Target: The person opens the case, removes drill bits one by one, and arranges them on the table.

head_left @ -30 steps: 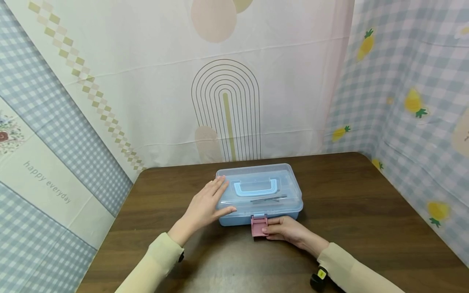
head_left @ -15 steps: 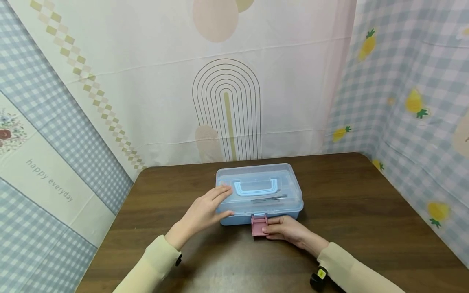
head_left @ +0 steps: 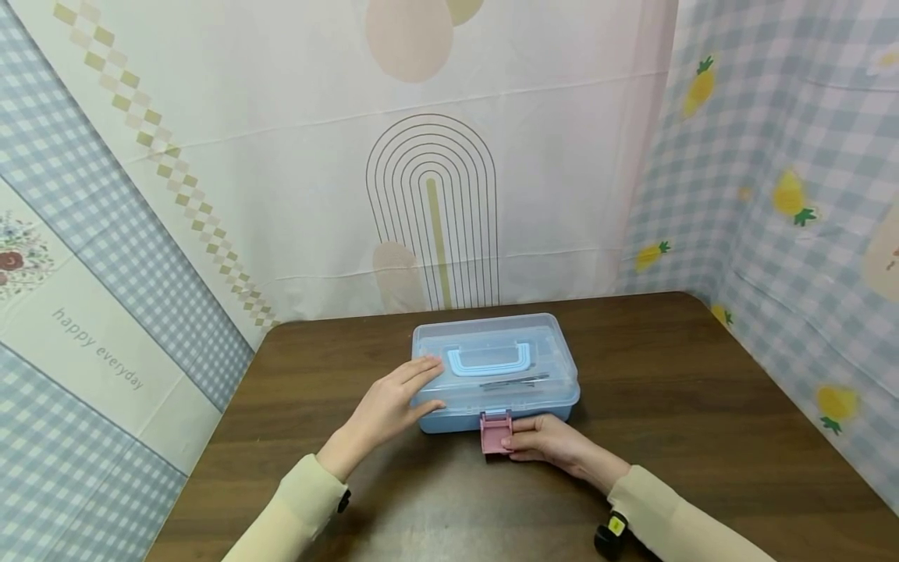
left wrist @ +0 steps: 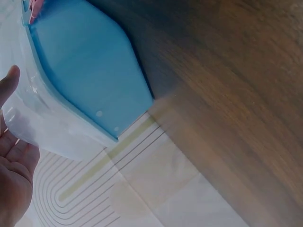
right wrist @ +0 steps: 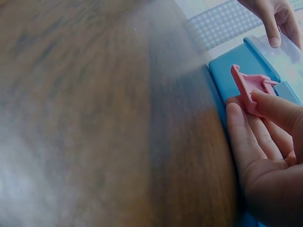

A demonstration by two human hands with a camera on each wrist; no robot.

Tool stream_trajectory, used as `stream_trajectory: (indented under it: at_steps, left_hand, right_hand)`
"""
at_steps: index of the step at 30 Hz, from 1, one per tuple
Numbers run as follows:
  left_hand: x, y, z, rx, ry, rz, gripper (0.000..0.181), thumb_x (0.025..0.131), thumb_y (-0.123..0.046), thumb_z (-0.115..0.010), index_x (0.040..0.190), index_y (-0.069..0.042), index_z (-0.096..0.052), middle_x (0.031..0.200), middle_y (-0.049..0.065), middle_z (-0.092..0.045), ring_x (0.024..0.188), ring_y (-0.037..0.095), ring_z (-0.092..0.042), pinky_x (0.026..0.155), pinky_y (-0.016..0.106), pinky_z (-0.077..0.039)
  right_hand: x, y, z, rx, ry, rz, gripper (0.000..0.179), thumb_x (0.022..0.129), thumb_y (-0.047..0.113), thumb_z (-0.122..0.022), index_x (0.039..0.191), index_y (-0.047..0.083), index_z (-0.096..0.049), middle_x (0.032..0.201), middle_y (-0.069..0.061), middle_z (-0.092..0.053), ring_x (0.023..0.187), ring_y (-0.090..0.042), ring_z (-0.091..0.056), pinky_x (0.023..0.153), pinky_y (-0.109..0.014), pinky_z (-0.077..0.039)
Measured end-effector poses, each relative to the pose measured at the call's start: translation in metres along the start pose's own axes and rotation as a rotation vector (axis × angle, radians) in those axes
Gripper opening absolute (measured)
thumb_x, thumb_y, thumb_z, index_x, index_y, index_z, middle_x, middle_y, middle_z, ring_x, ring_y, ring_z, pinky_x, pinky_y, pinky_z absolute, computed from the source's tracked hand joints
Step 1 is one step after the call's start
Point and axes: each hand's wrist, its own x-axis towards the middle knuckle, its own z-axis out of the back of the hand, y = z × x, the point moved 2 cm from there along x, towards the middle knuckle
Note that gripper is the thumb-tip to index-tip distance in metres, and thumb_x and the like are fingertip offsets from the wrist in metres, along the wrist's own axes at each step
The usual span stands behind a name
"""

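Note:
A blue plastic storage box (head_left: 456, 423) with a clear lid (head_left: 520, 332) stands on the table, its lid down. A light blue carrying handle (head_left: 489, 367) lies folded on top, and thin dark sticks (head_left: 514, 382) show through the lid. At the front hangs a pink latch (head_left: 495, 435), flipped outward. My right hand (head_left: 551, 443) pinches the latch at its right edge, thumb on its inner face in the right wrist view. My left hand (head_left: 386, 406) rests on the lid's left side with straight fingers and the thumb near the front rim.
The dark wooden table (head_left: 316, 359) extends around the box on all sides. A white patterned cloth (head_left: 316, 195) hangs behind it, and checked cloths (head_left: 794, 257) border the sides.
My left hand's fingers have shifted slightly down and toward the front on the lid. The right hand and the latch have stayed in place.

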Motion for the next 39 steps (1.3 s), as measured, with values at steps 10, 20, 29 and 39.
stream_trajectory:
  at_steps: [10, 20, 29, 39]
  left_hand:
    - [0.005, 0.004, 0.005, -0.039, -0.030, 0.020, 0.060, 0.077, -0.027, -0.089, 0.126, -0.001, -0.069, 0.129, 0.011, -0.067, 0.123, 0.026, -0.061, 0.101, 0.037, -0.051]
    - [0.021, 0.015, 0.018, -0.146, -0.050, 0.120, 0.054, 0.078, -0.026, -0.088, 0.123, -0.002, -0.072, 0.124, 0.010, -0.070, 0.119, 0.024, -0.064, 0.097, 0.037, -0.053]
    - [0.034, 0.025, 0.023, -0.244, -0.040, 0.237, 0.051, 0.080, -0.027, -0.087, 0.123, -0.004, -0.072, 0.122, 0.007, -0.071, 0.116, 0.021, -0.066, 0.097, 0.038, -0.053]
    - [0.044, 0.036, 0.025, -0.311, -0.029, 0.375, 0.045, 0.084, -0.031, -0.083, 0.123, -0.010, -0.073, 0.120, 0.002, -0.072, 0.117, 0.019, -0.065, 0.098, 0.039, -0.052]
  right_hand:
    - [0.001, -0.003, -0.001, -0.002, 0.003, -0.008, 0.032, 0.094, 0.003, -0.068, 0.122, -0.012, -0.065, 0.106, -0.013, -0.072, 0.095, -0.016, -0.069, 0.086, -0.033, -0.058]
    - [0.001, -0.001, -0.001, -0.003, 0.010, 0.010, 0.034, 0.094, 0.002, -0.068, 0.122, -0.015, -0.063, 0.106, -0.015, -0.072, 0.095, -0.016, -0.068, 0.087, -0.034, -0.058]
    - [0.001, -0.002, 0.001, -0.003, -0.002, -0.005, 0.034, 0.093, 0.002, -0.069, 0.123, -0.013, -0.064, 0.108, -0.016, -0.072, 0.096, -0.017, -0.069, 0.087, -0.035, -0.057]
    - [0.001, -0.002, 0.003, -0.007, -0.009, -0.011, 0.036, 0.094, 0.001, -0.068, 0.125, -0.014, -0.062, 0.111, -0.018, -0.071, 0.099, -0.018, -0.069, 0.090, -0.036, -0.057]
